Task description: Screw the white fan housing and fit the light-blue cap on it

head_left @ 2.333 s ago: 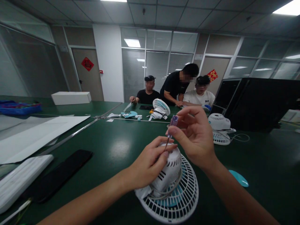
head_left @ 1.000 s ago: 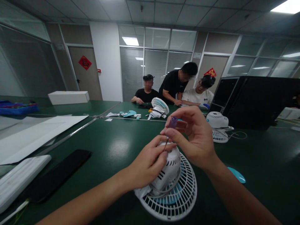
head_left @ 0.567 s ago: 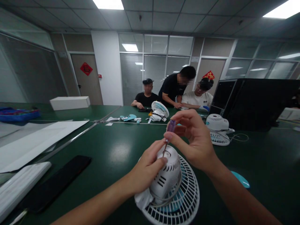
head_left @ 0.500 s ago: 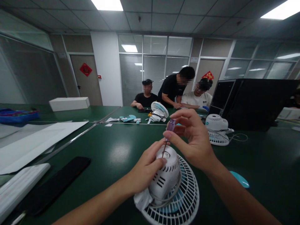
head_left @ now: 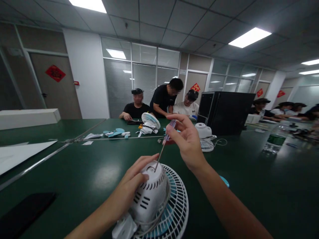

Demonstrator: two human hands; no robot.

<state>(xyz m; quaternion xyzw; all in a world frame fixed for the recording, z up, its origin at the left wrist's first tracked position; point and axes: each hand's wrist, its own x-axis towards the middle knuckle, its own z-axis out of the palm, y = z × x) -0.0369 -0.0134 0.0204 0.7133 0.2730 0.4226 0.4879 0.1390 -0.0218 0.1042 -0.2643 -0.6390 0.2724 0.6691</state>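
Observation:
A white electric fan lies grille-down on the green table in front of me, its motor housing upward and its cord wrapped round it. My right hand grips the clear purple handle of a screwdriver, fingers closed round it. The shaft slants down to the left, and its tip meets the top of the housing beside a round recess. Against the housing's left side and top rests my left hand, thumb and fingers apart, steadying the fan. A white plug sits at the fan's lower left.
Across the table are another white fan, blue fan blades and a third fan. A black computer case and a water bottle stand right. Several people sit or lean beyond. A black pouch lies lower left.
The view has turned right, so everything shifts left and the bottle appears. My left fingers have drawn back from the screwdriver's shaft onto the housing. The screwdriver leans more to the right.

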